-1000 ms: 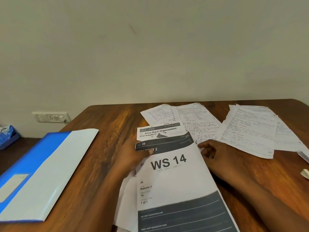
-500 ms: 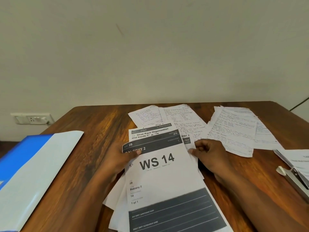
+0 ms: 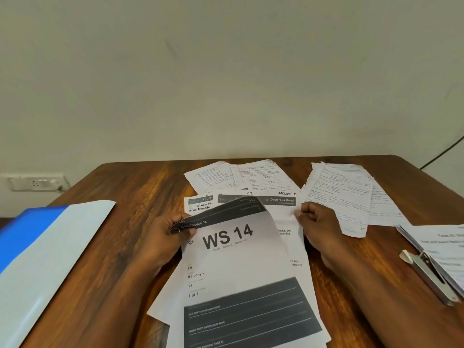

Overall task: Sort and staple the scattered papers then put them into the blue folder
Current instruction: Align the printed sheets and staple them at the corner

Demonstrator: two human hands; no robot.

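A: Wood-grain bench (image 3: 140,192) against a plain wall, and from the head view you have papers all over it. What worries you most?

B: Your left hand (image 3: 165,234) pinches the top left corner of the "WS 14" sheet (image 3: 233,259) and has it curled up off the pile. Pull too sharply and that thin corner could crease or tear, or the loose printed sheets beneath could slide out of order.

A: And the other side?

B: Your right hand (image 3: 319,224) has its fingers (image 3: 305,212) curled tight, pinching the right edge of the "Dexterous Hand" sheet (image 3: 283,214) lying just under the top one. If both hands tug apart, the pile fans out toward the near bench edge, where some sheets already overhang.

A: Where does the rest stand?

B: Handwritten pages (image 3: 241,175) lie at the back, another handwritten set (image 3: 344,194) to their right, well apart from the blue folder (image 3: 42,247), which lies on the far left with its pale inner face up. The stapler (image 3: 426,270) sits at the right, touching a further printed stack (image 3: 444,247). Nothing looks stapled yet, I judge, so mixing sets now would cost you a re-sort.
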